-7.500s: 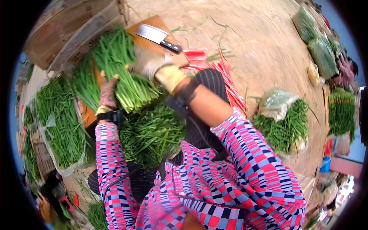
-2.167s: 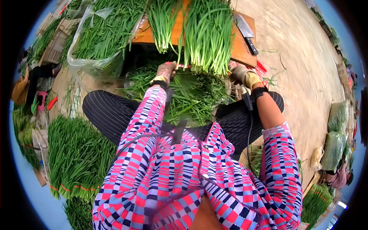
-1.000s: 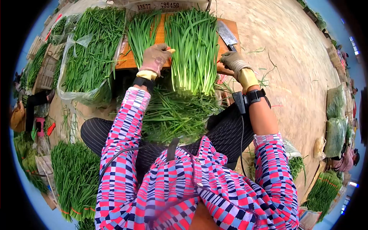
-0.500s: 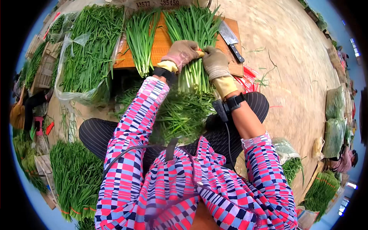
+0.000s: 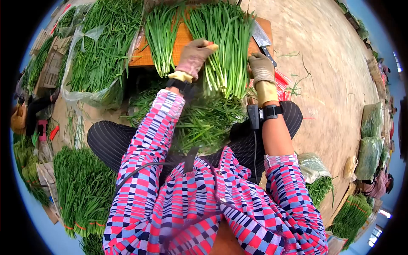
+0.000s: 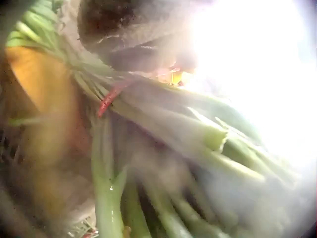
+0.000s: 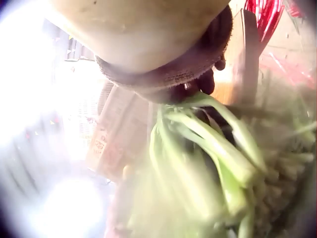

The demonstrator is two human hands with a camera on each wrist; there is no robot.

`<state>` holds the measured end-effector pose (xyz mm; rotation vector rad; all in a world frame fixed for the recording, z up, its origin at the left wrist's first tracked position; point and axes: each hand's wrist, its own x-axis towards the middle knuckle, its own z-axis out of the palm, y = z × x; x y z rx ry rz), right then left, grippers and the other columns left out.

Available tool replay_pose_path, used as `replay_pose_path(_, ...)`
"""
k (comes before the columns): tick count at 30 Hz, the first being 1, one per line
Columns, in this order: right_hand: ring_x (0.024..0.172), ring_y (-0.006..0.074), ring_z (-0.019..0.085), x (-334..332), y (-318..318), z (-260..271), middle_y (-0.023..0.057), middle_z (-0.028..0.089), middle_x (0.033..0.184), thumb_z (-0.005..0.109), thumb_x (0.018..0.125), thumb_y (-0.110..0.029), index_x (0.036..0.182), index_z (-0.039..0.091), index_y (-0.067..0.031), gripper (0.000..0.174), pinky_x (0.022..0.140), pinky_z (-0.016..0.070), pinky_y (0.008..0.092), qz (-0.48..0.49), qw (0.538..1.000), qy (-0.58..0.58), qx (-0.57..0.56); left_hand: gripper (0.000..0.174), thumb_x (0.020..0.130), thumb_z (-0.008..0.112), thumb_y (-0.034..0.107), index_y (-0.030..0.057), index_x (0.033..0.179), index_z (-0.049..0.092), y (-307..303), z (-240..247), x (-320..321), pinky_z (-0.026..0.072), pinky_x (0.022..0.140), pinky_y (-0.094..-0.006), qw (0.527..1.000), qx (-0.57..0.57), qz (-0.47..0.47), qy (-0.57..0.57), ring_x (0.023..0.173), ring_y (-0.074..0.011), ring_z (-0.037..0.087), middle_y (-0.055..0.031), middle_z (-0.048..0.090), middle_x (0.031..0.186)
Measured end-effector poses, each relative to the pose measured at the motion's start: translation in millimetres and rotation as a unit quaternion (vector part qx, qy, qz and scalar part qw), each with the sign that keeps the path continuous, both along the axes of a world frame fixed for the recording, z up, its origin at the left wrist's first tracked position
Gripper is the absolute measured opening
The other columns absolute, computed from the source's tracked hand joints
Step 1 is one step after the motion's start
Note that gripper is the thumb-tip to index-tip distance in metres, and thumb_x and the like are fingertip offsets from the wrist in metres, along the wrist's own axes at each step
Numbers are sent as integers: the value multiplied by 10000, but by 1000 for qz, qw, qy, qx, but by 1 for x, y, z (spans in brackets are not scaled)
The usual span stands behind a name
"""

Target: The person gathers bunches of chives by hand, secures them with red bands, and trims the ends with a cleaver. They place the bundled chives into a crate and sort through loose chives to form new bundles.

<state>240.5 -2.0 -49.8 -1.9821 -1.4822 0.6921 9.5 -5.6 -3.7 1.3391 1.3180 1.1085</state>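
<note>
left hand [image 5: 192, 58], right hand [image 5: 261, 69] moved apart across bundle [image 5: 225, 46]; left fingers [image 5: 202, 43] pinch red tie [image 6: 112, 99], right unclear

Both arms [image 5: 278, 136] stretched forward, left hand [image 5: 194, 56] curled, right hand [image 5: 261, 69] apart.

The large bunch [image 5: 227, 51] hides part of the cleaver [image 5: 261, 35]; the head view's top edge crops the bagged greens [image 5: 104, 46]. In the glare-washed left wrist view, the red tie [image 6: 112, 100] disappears beneath the left hand [image 5: 194, 56]. Whether the right hand [image 5: 262, 70] holds anything is unclear.
</note>
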Motion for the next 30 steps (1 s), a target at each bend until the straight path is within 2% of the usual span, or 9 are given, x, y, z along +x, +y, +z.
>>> replay_pose_path(3, 873, 274, 663, 17, 8, -1, 159, 687, 963, 597, 814, -301, 1068, 665, -73, 348, 778, 501, 347, -4, 995, -13, -97, 67, 825, 712, 118, 81, 837, 657, -2, -24, -19, 399, 512, -185, 975, -46, 72, -204, 563, -55, 495, 32, 618, 719)
replay_pose_path(7, 867, 282, 665, 7, -21, 32, 147, 689, 933, 642, 812, -399, 1050, 652, -79, 398, 763, 503, 362, -72, 973, -175, 132, 67, 837, 692, 90, 97, 877, 638, -1, -49, -25, 391, 432, -208, 921, -63, 144, -355, 521, -72, 499, 29, 588, 673)
replay_pose_path(12, 977, 340, 637, -81, -82, 109, 186, 669, 1009, 622, 783, -588, 1189, 564, -86, 649, 855, 474, 412, 109, 980, -153, -70, 139, 877, 658, 166, 66, 959, 606, -2, -73, -23, 433, 530, -233, 856, -54, 138, -495, 639, -109, 525, -14, 603, 790)
replay_pose_path(19, 924, 308, 661, -94, -46, 57, 195, 663, 1039, 669, 779, -355, 1300, 480, -32, 641, 844, 501, 383, 94, 971, -170, -136, 173, 912, 605, 201, 57, 1002, 572, 7, -113, -34, 434, 551, -228, 818, -71, 70, -567, 640, -98, 508, -7, 533, 762)
replay_pose_path(21, 750, 223, 666, -80, -36, 68, 200, 673, 937, 641, 795, -221, 1344, 420, 4, 633, 699, 542, 329, 69, 985, -2, -161, 205, 924, 584, 227, 56, 1033, 559, 24, -151, -35, 435, 554, -225, 964, 194, 131, -128, 651, -96, 511, -4, 532, 779)
replay_pose_path(24, 703, 216, 659, -85, -29, 68, 203, 666, 872, 622, 796, -196, 1315, 436, 27, 595, 649, 543, 318, 19, 980, 150, -130, 187, 935, 504, 169, 58, 1084, 526, 23, -168, -40, 437, 573, -219, 947, 234, 109, 190, 675, -91, 516, -3, 535, 811)
replay_pose_path(27, 793, 271, 669, -112, -32, 65, 200, 669, 921, 667, 784, -249, 1329, 412, 7, 654, 714, 532, 359, 54, 995, -12, -78, 213, 899, 477, 84, 51, 1108, 499, 25, -161, -34, 437, 586, -213, 991, 106, 24, -77, 702, -94, 524, -11, 537, 831)
replay_pose_path(28, 835, 297, 667, -127, -38, 64, 181, 674, 922, 705, 774, -266, 1342, 395, -9, 695, 747, 520, 386, 77, 988, -124, -48, 221, 889, 483, 61, 52, 1109, 499, 33, -177, -29, 429, 586, -206, 979, 178, 54, 81, 700, -84, 513, -8, 527, 836)
replay_pose_path(30, 1023, 343, 627, -149, -44, 70, 216, 640, 1096, 747, 735, -403, 1309, 411, -20, 768, 879, 476, 438, 97, 957, -205, -181, 249, 870, 454, 10, 65, 1106, 513, 26, -165, -27, 435, 600, -211, 967, 236, 76, 64, 709, -82, 506, -6, 516, 836)
